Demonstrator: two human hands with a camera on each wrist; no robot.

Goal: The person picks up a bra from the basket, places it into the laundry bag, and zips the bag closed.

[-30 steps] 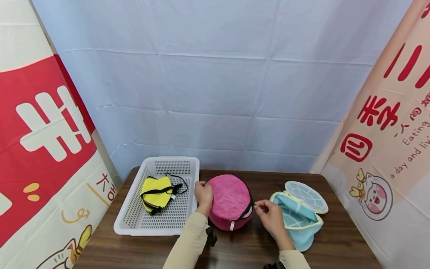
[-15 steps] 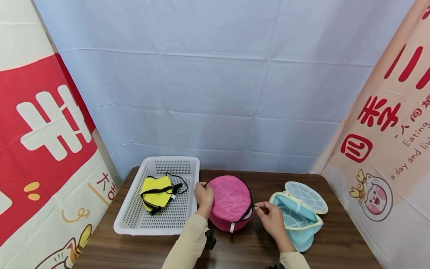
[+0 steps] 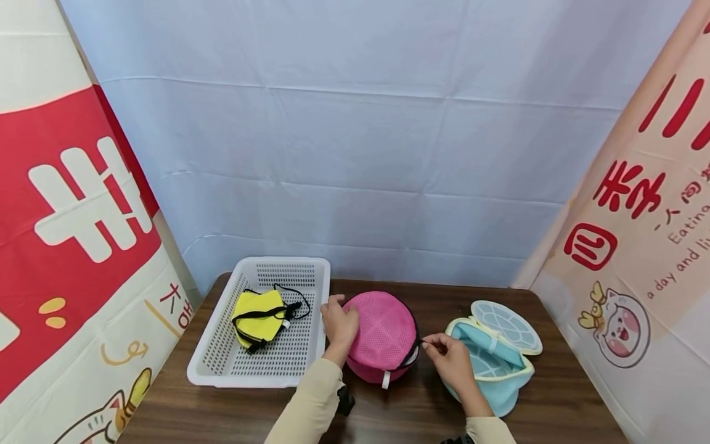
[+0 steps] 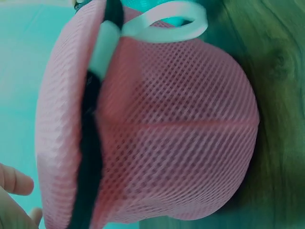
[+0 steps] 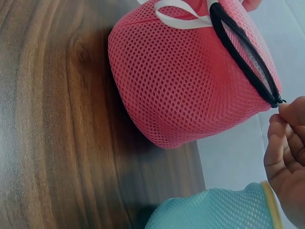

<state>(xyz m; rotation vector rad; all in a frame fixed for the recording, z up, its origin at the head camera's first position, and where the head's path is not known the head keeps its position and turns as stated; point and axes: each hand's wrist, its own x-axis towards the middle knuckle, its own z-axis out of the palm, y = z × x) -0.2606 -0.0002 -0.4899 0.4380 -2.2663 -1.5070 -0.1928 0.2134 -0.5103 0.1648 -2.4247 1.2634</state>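
A round pink mesh laundry bag (image 3: 383, 330) with a black zipper and a white loop tag (image 3: 386, 378) sits on the table between the hands. My right hand (image 3: 450, 362) pinches the zipper pull (image 5: 281, 101) between thumb and forefinger at the bag's right side. Toward the tag, the zipper (image 5: 243, 52) is parted and a pale strip shows in the gap. My left hand (image 3: 339, 324) is at the bag's left edge with loosely extended fingers; in the left wrist view its fingers (image 4: 16, 180) lie beside the lid. The bag's far side is hidden.
To the left stands a white plastic basket (image 3: 218, 345) holding a yellow pouch (image 3: 259, 316) with black straps and cord. Right of the right hand lies an unzipped light-blue mesh bag (image 3: 501, 394) with yellow trim, its lid (image 3: 507, 324) folded back. A cloth backdrop rises behind the table.
The left hand's fingers have loosened from the bag's edge and shifted slightly over its side. The bag has turned a little, its tag moving down and right. The right hand keeps its pinch.
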